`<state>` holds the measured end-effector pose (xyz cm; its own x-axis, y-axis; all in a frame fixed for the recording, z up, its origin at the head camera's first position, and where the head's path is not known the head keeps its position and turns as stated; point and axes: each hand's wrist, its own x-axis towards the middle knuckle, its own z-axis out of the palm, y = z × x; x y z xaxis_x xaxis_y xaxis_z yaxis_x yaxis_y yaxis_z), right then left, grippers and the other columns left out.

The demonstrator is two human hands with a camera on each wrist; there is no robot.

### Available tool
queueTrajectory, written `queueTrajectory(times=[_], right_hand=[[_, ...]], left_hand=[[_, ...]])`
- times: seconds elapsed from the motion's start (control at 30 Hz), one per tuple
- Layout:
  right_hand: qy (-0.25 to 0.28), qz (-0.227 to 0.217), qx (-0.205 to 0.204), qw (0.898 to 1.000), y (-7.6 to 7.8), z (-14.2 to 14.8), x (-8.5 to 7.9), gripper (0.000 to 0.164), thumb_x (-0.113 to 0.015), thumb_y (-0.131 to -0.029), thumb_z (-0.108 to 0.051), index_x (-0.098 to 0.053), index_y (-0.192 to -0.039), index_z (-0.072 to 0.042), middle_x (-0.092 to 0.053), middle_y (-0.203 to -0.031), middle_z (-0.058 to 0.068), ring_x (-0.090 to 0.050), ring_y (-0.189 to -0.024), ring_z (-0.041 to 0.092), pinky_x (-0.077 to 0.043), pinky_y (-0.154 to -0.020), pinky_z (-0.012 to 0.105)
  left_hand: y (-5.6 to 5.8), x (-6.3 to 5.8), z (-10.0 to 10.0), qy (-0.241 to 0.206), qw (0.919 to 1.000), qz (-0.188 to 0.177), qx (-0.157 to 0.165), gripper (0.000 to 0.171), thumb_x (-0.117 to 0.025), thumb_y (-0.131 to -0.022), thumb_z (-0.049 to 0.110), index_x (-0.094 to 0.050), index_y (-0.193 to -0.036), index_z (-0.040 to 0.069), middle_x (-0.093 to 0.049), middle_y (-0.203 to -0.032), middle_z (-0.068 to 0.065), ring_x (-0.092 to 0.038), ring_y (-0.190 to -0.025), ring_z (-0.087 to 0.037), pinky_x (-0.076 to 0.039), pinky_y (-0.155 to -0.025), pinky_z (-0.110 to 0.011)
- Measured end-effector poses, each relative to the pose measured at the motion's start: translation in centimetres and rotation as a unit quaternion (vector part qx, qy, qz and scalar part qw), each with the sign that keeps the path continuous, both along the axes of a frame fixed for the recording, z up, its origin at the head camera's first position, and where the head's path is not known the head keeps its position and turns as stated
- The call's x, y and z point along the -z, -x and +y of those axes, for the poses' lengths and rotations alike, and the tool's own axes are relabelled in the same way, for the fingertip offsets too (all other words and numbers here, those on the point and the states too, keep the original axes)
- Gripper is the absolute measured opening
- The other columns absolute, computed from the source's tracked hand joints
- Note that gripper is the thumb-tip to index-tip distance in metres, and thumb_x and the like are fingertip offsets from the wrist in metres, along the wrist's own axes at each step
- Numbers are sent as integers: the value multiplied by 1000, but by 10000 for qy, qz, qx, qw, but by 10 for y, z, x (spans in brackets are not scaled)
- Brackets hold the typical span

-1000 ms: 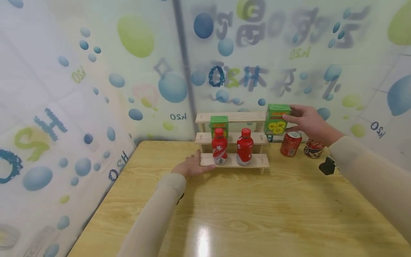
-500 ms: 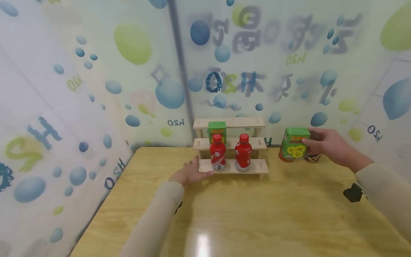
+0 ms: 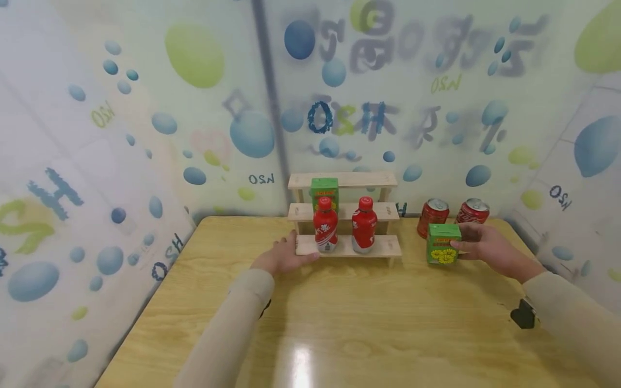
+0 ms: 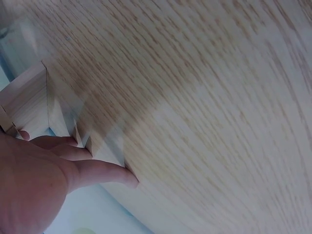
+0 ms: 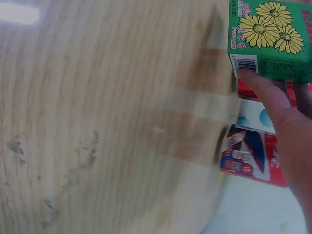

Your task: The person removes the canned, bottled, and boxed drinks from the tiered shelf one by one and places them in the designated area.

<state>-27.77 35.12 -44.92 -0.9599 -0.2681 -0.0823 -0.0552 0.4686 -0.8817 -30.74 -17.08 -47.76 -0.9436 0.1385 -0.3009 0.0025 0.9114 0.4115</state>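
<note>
In the head view my right hand [image 3: 490, 249] pinches a green drink carton [image 3: 442, 253] with yellow flowers, thumb on its near face. The carton is upright in front of two red drink cans; whether its base touches the table I cannot tell. My left hand [image 3: 283, 255] rests at the left end of a three-tier wooden rack [image 3: 385, 247], thumb along the lowest shelf's front edge. Its other fingers [image 4: 105, 171] lie extended on the table in the left wrist view. Two red bottles, one [image 3: 325, 229] left and one [image 3: 364, 226] right, stand on that lowest shelf.
A second green carton [image 3: 324, 189] stands on the middle shelf, partly hidden by the left bottle. One red can [image 3: 433, 215] and another can [image 3: 473, 210] stand at the table's back right. The patterned wall [image 3: 417, 108] rises behind the wooden table [image 3: 368, 318].
My right hand has carried the green carton from beside the rack's top shelf rightward and down, low in front of the cans. The left hand stays at the rack.
</note>
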Motion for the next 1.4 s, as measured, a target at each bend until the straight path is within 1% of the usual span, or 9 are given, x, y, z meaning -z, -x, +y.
queueTrajectory(times=[0.13, 0.4, 0.67, 0.73, 0.83, 0.93, 1.0, 1.17, 1.4], right_hand=[[33, -31, 29, 10000, 5, 0, 5, 69, -69, -105, -22, -35, -155, 12, -65, -132, 9, -66, -103, -8, -66, -90, 36], [-11, -185, -8, 9998, 5, 4, 13, 67, -70, -105, -24, -38, -153, 10, -66, -121, -11, -66, -104, -8, -65, -90, 33], [-200, 178, -111, 9996, 8, 13, 8, 59, -71, -104, -21, -45, -149, 7, -66, -116, -22, -64, -105, -10, -62, -87, 21], [-307, 140, -166, 9993, 8, 14, 8, 59, -71, -104, -23, -46, -149, 6, -68, -119, -19, -65, -106, -10, -61, -87, 20], [-489, 93, -278, 9984, 7, 13, 8, 62, -69, -106, -24, -45, -152, 8, -70, -133, 4, -63, -107, -13, -60, -89, 19], [-746, 116, -304, 9967, 8, 10, 6, 64, -67, -107, -26, -43, -154, 9, -62, -146, 24, -58, -107, -18, -58, -88, 16], [-859, 152, -299, 9957, 10, 7, 2, 65, -66, -107, -28, -43, -155, 9, -57, -150, 31, -56, -106, -20, -58, -88, 16], [-1103, 144, -238, 9935, 8, 2, -9, 68, -69, -105, -37, -47, -154, 5, -60, -148, 28, -57, -104, -17, -58, -86, 18], [-1240, 154, -204, 9919, 4, 0, -9, 70, -70, -104, -38, -47, -155, 3, -62, -146, 27, -58, -104, -15, -59, -85, 20]], left_hand=[[4, 0, -1, -63, 10000, 27, -2, 134, -50, -77, 101, -8, -173, 17, -21, -177, -24, -20, -163, -51, -27, -127, -72], [9, 5, -2, -54, 9999, -77, -36, 138, -51, -74, 103, -6, -173, 19, -19, -177, -23, -18, -164, -49, -25, -129, -71], [11, -8, 2, -26, 10000, 61, 10, 135, -52, -76, 100, -8, -173, 17, -21, -177, -23, -21, -163, -50, -28, -127, -72], [11, -8, 0, 25, 10000, -10, 24, 135, -52, -77, 100, -7, -173, 17, -20, -177, -23, -20, -163, -50, -28, -128, -71], [9, -4, -2, 7, 10000, -63, 56, 137, -53, -76, 100, -7, -173, 15, -20, -178, -22, -20, -164, -50, -27, -129, -69], [8, -1, -4, -50, 9999, -68, 60, 138, -54, -75, 100, -6, -173, 15, -20, -177, -22, -19, -164, -49, -26, -129, -69], [8, -1, -4, -67, 9999, -73, 30, 139, -53, -75, 101, -6, -173, 16, -20, -178, -22, -19, -164, -49, -25, -129, -69], [8, -2, -2, -89, 9999, -68, 13, 138, -53, -75, 101, -7, -173, 16, -20, -177, -22, -19, -164, -49, -26, -129, -70], [6, -2, -2, -105, 9999, -130, 6, 138, -54, -75, 101, -6, -173, 16, -20, -177, -24, -20, -164, -49, -26, -129, -70]])
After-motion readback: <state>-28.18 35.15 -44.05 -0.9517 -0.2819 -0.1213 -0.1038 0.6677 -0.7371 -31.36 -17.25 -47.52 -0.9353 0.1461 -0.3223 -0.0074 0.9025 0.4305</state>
